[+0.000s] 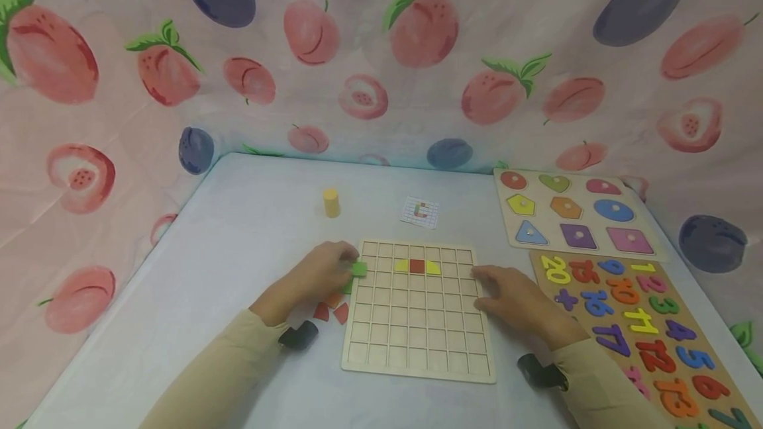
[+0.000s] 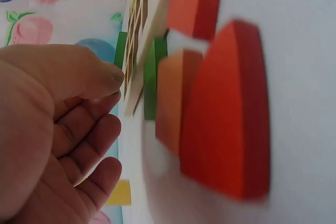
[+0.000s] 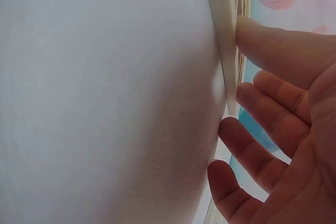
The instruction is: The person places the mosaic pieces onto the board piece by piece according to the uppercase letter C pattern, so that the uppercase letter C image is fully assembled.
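Observation:
A wooden grid board (image 1: pixel 417 323) lies on the white table between both hands. Its second row from the top bears a red square tile (image 1: pixel 416 266) with yellow tiles (image 1: pixel 433 267) on either side. My left hand (image 1: pixel 324 271) pinches a green square tile (image 1: pixel 359 269) over the board's left edge; in the left wrist view its thumb tip (image 2: pixel 113 77) is right at the tile. Below that hand lie another green tile (image 2: pixel 150 80), an orange tile (image 2: pixel 170 100) and red tiles (image 2: pixel 226 114). My right hand (image 1: pixel 515 300) rests its thumb and fingertips at the board's right edge, fingers loosely bent.
Behind the board are a yellow cylinder (image 1: pixel 331 203) and a small pattern card (image 1: pixel 420 212). To the right lie a shape puzzle (image 1: pixel 518 234) and a number puzzle (image 1: pixel 602 333). Fruit-print cloth (image 1: pixel 369 38) rises at the table's back and sides.

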{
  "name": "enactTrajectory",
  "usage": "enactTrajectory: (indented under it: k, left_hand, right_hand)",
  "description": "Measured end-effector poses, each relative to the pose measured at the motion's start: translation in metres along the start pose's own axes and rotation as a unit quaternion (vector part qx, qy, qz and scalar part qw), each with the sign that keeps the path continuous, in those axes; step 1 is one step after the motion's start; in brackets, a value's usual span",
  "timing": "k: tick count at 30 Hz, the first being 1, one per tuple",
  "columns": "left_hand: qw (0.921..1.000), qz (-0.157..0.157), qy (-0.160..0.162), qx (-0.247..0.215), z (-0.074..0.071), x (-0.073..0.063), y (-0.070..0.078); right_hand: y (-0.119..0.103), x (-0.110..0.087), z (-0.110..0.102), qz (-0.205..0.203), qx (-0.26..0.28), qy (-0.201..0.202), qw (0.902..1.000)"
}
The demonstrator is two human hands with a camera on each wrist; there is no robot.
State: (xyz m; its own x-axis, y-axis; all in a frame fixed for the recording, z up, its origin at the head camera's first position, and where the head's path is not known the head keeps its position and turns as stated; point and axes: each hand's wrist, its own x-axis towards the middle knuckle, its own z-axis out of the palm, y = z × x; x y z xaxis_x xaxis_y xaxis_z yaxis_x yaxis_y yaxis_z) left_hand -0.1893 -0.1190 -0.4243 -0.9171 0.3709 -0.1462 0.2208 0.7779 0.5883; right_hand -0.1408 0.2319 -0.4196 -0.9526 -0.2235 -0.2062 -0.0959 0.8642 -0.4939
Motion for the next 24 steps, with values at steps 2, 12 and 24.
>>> enactTrajectory:
  k: [2,12,24]
  left_hand:
    - [1.0000,0.002,-0.004,-0.004,0.002,0.001,0.003]
    - [0.9992,0.019,-0.026,-0.023,0.010,0.002,0.021]
    - [0.9978,0.062,-0.020,-0.009,0.020,0.006,0.040]
  right_hand:
    - [0.000,0.000,0.000,0.001,0.000,0.001,1.0000]
    - [0.000,-0.002,0.000,-0.003,-0.003,0.003,1.0000]
    - [-0.001,-0.003,-0.001,-0.008,0.002,0.004,1.0000]
